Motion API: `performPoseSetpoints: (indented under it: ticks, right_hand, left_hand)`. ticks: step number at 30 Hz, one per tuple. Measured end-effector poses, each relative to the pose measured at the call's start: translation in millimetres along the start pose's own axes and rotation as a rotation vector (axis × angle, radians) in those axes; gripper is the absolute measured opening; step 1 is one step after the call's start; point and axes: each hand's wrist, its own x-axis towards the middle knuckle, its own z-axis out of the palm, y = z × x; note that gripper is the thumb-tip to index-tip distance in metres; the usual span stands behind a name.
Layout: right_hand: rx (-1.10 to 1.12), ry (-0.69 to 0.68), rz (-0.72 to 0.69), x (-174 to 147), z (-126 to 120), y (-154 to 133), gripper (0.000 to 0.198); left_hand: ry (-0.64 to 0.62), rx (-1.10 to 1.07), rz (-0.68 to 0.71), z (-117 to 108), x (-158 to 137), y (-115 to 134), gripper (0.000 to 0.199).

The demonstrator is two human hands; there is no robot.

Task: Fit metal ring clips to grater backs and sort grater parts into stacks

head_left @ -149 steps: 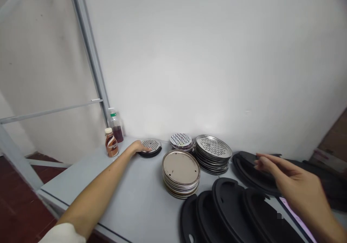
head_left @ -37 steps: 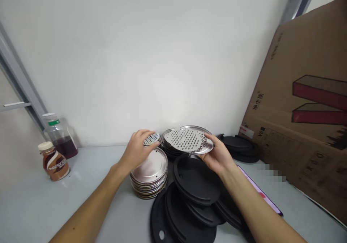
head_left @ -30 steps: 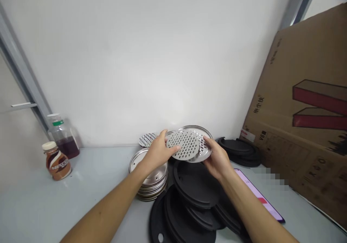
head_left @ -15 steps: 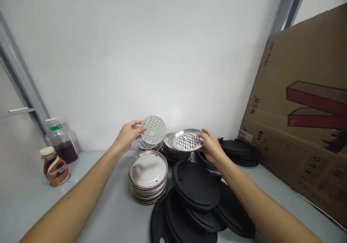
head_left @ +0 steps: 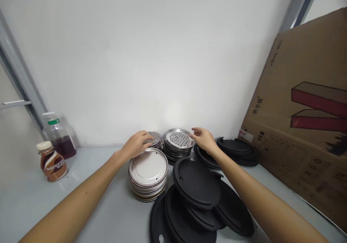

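Observation:
My left hand [head_left: 137,143] reaches over the back-left stack of perforated metal discs [head_left: 155,139], fingertips at the left edge of the top one. Those fingers are stretched out and partly cover the disc. Beside it stands a stack of rimmed metal grater plates [head_left: 179,138], its top plate full of raised holes. My right hand [head_left: 204,139] is at that plate's right rim, fingers apart; whether a fingertip touches it I cannot tell. In front of the left hand is a stack of plain shiny metal plates [head_left: 148,167].
Several black round plastic covers [head_left: 196,183] lie overlapped at front centre, more black covers [head_left: 235,147] at back right. A cardboard box [head_left: 295,127] stands on the right. A brown bottle [head_left: 53,165] and a clear bottle of dark liquid [head_left: 63,145] are on the left.
The perforated disc in my left hand has come down onto the back-left stack. The grater plate in my right hand now lies flat on its stack, with those fingers spread.

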Motion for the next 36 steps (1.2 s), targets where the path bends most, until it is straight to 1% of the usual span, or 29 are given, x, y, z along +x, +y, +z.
performPoseSetpoints:
  ticks: [2,3,5,7,8,9,10,13,15,16,19,20,22,23,25,27,29,31,32,33,35,36]
  right_hand:
    - [-0.033,0.000,-0.029,-11,-17,5,0.034]
    - [-0.048,0.007,-0.033,-18,-28,9,0.034]
    - [-0.077,0.028,-0.015,-37,-50,18,0.035]
    - [-0.110,0.034,0.018,-59,-70,24,0.032]
    - [-0.125,0.001,0.033,-71,-78,26,0.030]
    - [-0.135,-0.064,0.047,-81,-82,26,0.029]
    - [-0.141,-0.152,0.057,-90,-84,24,0.031]
    - [-0.119,-0.393,0.079,-104,-80,13,0.031]
    - [-0.030,-0.475,0.129,-103,-74,5,0.035]
    - [0.042,-0.510,0.169,-102,-71,3,0.037]
    - [0.295,-0.589,0.281,-99,-69,0,0.036]
    - [0.365,-0.586,0.290,-99,-69,-1,0.036]
    - [0.444,-0.519,0.243,-99,-71,-4,0.039]
    - [0.449,-0.473,0.193,-99,-72,-7,0.039]
    - [0.409,-0.391,0.044,-98,-72,-19,0.039]
    - [0.371,-0.362,-0.134,-94,-69,-33,0.043]
    - [0.387,-0.341,-0.282,-91,-63,-49,0.049]
    - [0.418,-0.330,-0.343,-90,-55,-61,0.042]
    - [0.424,-0.336,-0.345,-91,-50,-65,0.036]
    - [0.419,-0.350,-0.335,-92,-44,-68,0.032]
    - [0.380,-0.388,-0.304,-96,-33,-71,0.032]
    - [0.357,-0.404,-0.296,-98,-27,-72,0.033]
  left_hand:
    - [-0.023,-0.024,0.027,-2,-1,0,0.018]
    - [-0.014,-0.037,0.032,-4,-1,1,0.019]
    - [0.047,-0.065,0.020,-8,-4,11,0.022]
    - [0.148,-0.109,0.001,-12,-9,33,0.023]
    - [0.172,-0.139,0.005,-15,-13,48,0.023]
    - [0.184,-0.169,0.019,-17,-18,65,0.023]
    - [0.133,-0.190,0.053,-18,-24,83,0.023]
    - [-0.156,-0.241,0.170,-14,-39,128,0.036]
    - [-0.289,-0.290,0.221,-5,-45,144,0.036]
    - [-0.318,-0.318,0.232,-1,-46,147,0.031]
    - [-0.332,-0.406,0.232,5,-46,147,0.018]
    - [-0.327,-0.442,0.215,4,-45,146,0.018]
    - [-0.288,-0.524,0.141,-3,-41,146,0.019]
    - [-0.249,-0.570,0.080,-8,-38,147,0.020]
    - [-0.146,-0.702,-0.071,-19,-31,150,0.024]
    - [-0.040,-0.930,-0.198,-28,-25,151,0.029]
    - [0.055,-1.207,-0.288,-36,-23,149,0.034]
    - [0.118,-1.412,-0.361,-41,-27,142,0.036]
    - [0.119,-1.474,-0.402,-42,-31,137,0.036]
    - [0.095,-1.511,-0.445,-44,-36,131,0.034]
    - [0.003,-1.530,-0.531,-46,-46,121,0.032]
    - [-0.054,-1.511,-0.570,-46,-50,117,0.034]
